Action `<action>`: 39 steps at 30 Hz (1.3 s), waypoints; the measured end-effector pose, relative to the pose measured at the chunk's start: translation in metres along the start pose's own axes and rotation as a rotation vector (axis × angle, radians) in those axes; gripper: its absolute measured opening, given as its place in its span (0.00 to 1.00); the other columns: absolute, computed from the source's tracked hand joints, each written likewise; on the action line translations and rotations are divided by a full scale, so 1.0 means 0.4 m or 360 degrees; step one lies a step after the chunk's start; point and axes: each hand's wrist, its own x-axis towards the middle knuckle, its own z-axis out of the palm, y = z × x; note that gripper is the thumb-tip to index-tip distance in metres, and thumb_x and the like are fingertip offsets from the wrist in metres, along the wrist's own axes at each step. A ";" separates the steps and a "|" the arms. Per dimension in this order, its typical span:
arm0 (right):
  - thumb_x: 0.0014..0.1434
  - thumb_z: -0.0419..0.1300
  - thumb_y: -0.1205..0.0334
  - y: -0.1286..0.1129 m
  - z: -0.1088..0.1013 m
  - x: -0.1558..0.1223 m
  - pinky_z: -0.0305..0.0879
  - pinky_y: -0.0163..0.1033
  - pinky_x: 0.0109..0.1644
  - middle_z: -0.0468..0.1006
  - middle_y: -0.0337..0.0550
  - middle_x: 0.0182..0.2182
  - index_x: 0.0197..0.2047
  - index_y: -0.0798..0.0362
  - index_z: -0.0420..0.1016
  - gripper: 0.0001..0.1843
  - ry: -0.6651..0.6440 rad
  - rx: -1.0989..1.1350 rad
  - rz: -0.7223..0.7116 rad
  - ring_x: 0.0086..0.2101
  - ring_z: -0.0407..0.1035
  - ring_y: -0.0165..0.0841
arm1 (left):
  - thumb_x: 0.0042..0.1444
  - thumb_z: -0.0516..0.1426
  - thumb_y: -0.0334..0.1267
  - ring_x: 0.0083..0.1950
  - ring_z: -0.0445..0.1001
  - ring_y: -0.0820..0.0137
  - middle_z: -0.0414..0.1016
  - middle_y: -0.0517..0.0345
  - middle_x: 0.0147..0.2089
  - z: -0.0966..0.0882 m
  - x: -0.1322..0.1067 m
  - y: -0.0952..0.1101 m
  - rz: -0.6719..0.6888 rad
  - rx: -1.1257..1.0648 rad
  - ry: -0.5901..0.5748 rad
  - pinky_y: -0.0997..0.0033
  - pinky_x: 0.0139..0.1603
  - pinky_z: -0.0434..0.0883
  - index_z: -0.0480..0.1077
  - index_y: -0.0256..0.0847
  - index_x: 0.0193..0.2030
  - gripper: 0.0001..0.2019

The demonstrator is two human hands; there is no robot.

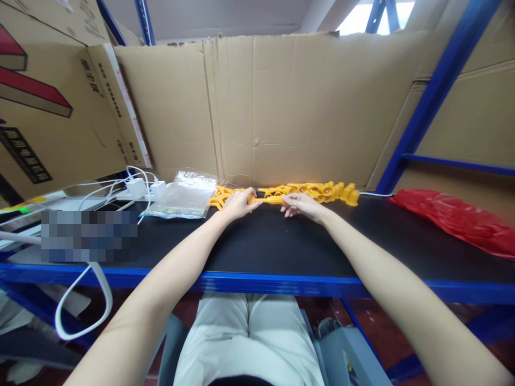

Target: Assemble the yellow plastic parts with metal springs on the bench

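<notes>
Between my two hands a slim yellow plastic piece (pixel 274 200) lies roughly level, just over the far part of the black tabletop (pixel 277 246). My left hand (pixel 238 205) is closed around its left end, thumb toward the middle. At the other end, my right hand (pixel 302 206) pinches the piece between thumb and fingers. Right behind and beside the right hand is a row of yellow plastic parts (pixel 328 190) with round cups and openings. More yellow branched parts (pixel 217 199) lie to the left of my left hand, which partly covers them.
A clear zip bag (pixel 181 198) lies left of the yellow parts, near white chargers (pixel 137 187) with cables. Red plastic bag (pixel 450 217) is at the right. A cardboard wall (pixel 281 107) stands behind; a blue metal edge (pixel 273 283) runs along the front.
</notes>
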 end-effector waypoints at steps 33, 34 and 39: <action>0.57 0.60 0.64 0.006 0.001 0.012 0.69 0.33 0.29 0.79 0.46 0.31 0.37 0.54 0.66 0.06 0.0107 0.0319 -0.0013 0.23 0.71 0.27 | 0.50 0.58 0.42 0.48 0.72 0.60 0.72 0.51 0.49 0.012 0.004 -0.017 -0.0005 -0.0032 -0.0225 0.62 0.46 0.68 0.59 0.45 0.51 0.21; 0.57 0.60 0.64 0.005 0.003 0.011 0.69 0.33 0.29 0.79 0.45 0.30 0.37 0.54 0.66 0.06 0.0116 0.0329 -0.0016 0.23 0.71 0.27 | 0.51 0.58 0.42 0.48 0.72 0.60 0.72 0.52 0.49 0.011 0.004 -0.016 -0.0009 -0.0033 -0.0230 0.62 0.46 0.68 0.59 0.45 0.52 0.21; 0.52 0.64 0.63 -0.004 0.012 0.009 0.68 0.35 0.30 0.78 0.44 0.29 0.36 0.53 0.65 0.11 0.0134 0.0400 -0.0061 0.23 0.70 0.27 | 0.53 0.56 0.41 0.49 0.71 0.61 0.70 0.52 0.52 0.008 0.003 -0.010 -0.0009 -0.0055 -0.0219 0.61 0.49 0.68 0.58 0.45 0.54 0.22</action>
